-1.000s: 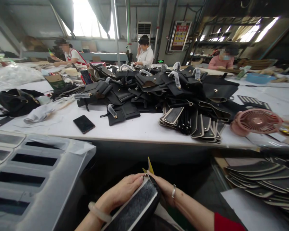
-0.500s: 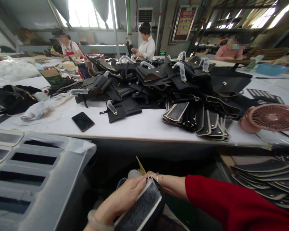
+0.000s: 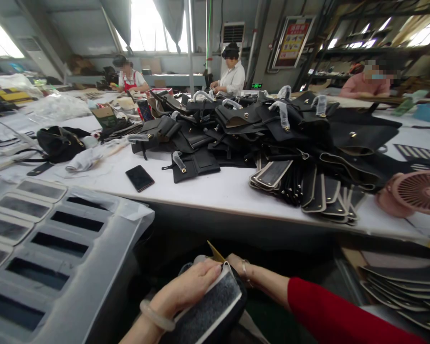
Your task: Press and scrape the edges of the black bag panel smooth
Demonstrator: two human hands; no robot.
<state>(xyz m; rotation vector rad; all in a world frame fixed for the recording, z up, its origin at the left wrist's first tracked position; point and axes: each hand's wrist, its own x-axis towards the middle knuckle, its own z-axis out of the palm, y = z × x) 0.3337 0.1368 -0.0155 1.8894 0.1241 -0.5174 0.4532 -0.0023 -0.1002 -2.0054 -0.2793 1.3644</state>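
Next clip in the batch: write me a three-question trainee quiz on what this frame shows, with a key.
1. True or false: the left hand rests on the dark felt-faced bag panel.
2. Which lies nearest the smartphone on the white table? A) pink fan B) black wallet-like piece C) blue tub
3. Fill in: the right hand, ring on one finger, sits by a ______ tool tip.

Key: 1 true. 2 B, the black wallet-like piece; the pink fan stands at the far right. 3 yellow.
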